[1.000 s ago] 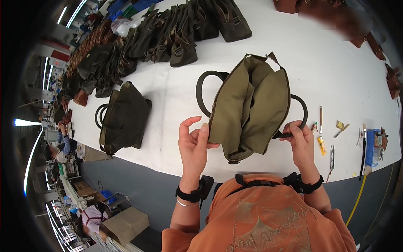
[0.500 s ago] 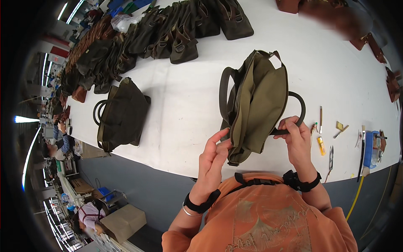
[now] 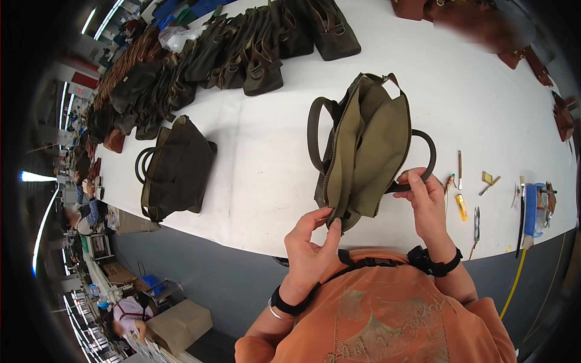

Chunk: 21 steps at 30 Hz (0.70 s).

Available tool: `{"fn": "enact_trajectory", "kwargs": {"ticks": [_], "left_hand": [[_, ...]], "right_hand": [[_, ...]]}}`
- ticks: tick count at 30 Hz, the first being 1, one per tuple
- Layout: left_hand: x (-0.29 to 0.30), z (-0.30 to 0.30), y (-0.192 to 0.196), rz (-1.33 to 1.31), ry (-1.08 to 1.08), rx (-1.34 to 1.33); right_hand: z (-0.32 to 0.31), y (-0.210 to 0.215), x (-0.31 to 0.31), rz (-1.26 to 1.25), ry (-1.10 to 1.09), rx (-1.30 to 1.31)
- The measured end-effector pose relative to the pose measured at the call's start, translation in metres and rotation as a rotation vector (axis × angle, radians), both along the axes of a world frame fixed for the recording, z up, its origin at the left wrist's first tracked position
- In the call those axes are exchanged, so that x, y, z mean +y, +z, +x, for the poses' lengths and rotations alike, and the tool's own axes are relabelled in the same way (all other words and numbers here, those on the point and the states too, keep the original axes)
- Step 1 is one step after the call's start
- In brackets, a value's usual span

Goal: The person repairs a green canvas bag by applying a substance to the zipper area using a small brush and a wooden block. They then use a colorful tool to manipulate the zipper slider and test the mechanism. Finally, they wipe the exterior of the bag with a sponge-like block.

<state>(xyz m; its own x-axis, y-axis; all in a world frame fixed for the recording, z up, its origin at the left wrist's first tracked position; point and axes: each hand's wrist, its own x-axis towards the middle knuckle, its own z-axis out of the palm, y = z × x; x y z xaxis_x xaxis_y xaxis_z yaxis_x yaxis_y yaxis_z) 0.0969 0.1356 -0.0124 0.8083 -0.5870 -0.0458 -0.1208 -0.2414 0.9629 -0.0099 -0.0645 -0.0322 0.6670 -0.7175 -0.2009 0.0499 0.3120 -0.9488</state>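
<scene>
An olive-green handbag [image 3: 378,139] stands on the white table in front of me, its zipped mouth spread wide and the tan-green lining showing. My left hand [image 3: 310,245] pinches the bag's near end, by the lower end of the zipper, between thumb and fingers. With my right hand [image 3: 426,202] I grip the lower end of the right handle [image 3: 431,151], where it meets the bag's side. The left handle [image 3: 313,136] sticks out to the left, touched by neither hand. What lies deep inside the bag is hidden.
Another dark green handbag [image 3: 181,166] lies to the left. Several more bags [image 3: 263,75] crowd the far left, and brown leather pieces [image 3: 535,66] the far right. Right of my hand are a yellow lighter-like item [image 3: 462,207], small snips [image 3: 477,224] and a blue bin [image 3: 534,209].
My left hand has slid nearer along the zipper edge to the bag's near end and pinched it. The bag has shifted slightly left; my right hand keeps its grip on the handle.
</scene>
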Motion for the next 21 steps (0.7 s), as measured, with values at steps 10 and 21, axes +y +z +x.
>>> {"fn": "enact_trajectory", "kwargs": {"ticks": [10, 21], "left_hand": [[0.0, -0.006, -0.006, -0.044, 0.036, -0.116], [-0.009, -0.019, -0.003, -0.134, -0.02, 0.009]], "right_hand": [[-0.021, 0.001, 0.015, -0.034, 0.093, 0.071], [-0.027, 0.003, 0.049, -0.213, 0.336, 0.214]]}}
